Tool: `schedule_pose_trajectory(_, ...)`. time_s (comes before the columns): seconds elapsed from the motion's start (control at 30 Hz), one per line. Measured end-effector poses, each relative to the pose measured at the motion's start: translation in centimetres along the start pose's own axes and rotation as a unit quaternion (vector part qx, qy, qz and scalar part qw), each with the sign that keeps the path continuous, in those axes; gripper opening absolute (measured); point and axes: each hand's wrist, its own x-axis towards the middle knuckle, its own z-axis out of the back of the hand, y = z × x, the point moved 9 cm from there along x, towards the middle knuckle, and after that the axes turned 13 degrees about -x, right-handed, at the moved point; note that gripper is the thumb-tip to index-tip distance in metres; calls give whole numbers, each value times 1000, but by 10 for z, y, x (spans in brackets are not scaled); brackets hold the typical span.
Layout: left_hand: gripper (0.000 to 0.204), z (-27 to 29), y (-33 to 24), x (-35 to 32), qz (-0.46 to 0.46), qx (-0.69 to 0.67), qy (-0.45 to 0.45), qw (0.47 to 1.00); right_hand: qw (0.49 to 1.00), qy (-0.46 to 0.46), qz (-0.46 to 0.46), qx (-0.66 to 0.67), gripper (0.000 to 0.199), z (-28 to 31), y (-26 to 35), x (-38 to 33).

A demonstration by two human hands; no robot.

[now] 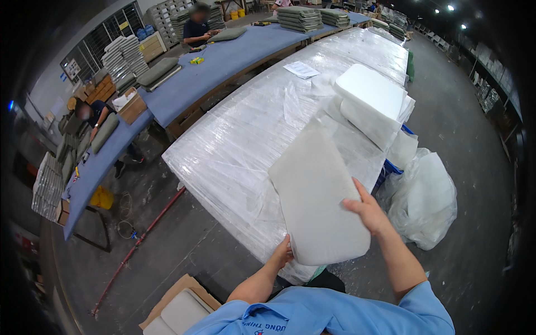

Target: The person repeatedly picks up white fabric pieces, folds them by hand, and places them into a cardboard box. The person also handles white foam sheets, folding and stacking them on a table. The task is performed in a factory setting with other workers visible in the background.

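- Long plastic-wrapped table (251,128) fills a big workshop.
- My left hand (281,254) and right hand (369,212) both grip one white foam pad (315,195), lifted over the table's near end.
- Stack of foam pads (371,103) (more in a bag (424,201)) is, I judge, not yet handled.

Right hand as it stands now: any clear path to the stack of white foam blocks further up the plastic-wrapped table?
Probably not now: the right hand grips the flat white foam pad, and the stack of white foam blocks lies well beyond it up the plastic-wrapped table.
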Motion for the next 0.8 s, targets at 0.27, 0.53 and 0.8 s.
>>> schedule_pose_trajectory(0.27, 80, 56, -26, -49, 33, 63, 100, 992, 965, 41, -118, 232, 74, 25, -57, -27)
schedule_pose_trajectory(0.53, 46, 156, -64, -222, -112, 121, -133, 977, 867, 21, -353, 351, 67, -23, -171, -109)
schedule_pose_trajectory(0.8, 71, 146, -88, -209, -25, 422, -50, 905, 839, 61, -429, 329, 60, -27, -203, -127)
